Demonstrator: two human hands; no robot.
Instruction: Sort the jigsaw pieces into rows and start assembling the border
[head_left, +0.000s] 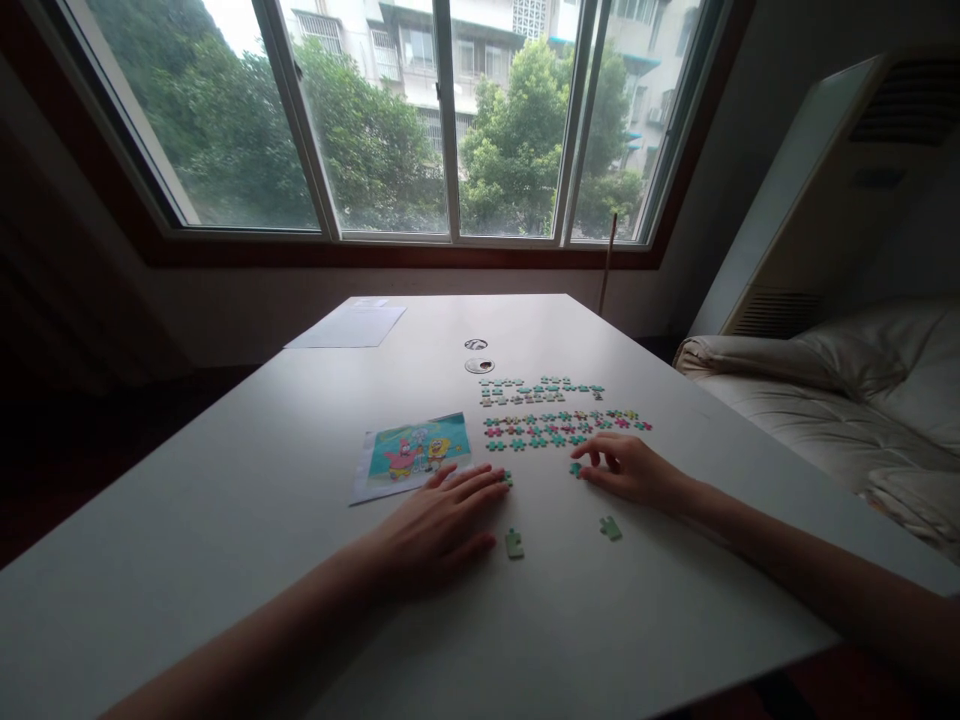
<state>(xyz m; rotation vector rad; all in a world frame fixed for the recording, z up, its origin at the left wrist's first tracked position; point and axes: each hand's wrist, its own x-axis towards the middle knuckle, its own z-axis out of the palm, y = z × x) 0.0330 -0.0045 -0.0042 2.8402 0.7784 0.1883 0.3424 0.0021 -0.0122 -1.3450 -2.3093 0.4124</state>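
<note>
Left hand (450, 515) lay palm down on the smooth white table (247, 520), fingers extended and slightly apart, clasping nothing; its fingertips met a small green cardboard-like jigsaw piece (508, 479). Right hand (634, 470) was curled, thumb and index finger at a teal knobbed jigsaw piece (575, 468); could not tell whether they pinched it. Two loose pale-green jigsaw pieces (514, 544) lay nearer the wearer. Beyond the hands: rows of small multicoloured jigsaw pieces (536, 443), right of a rectangular coloured cartoon sheet (416, 448).
</note>
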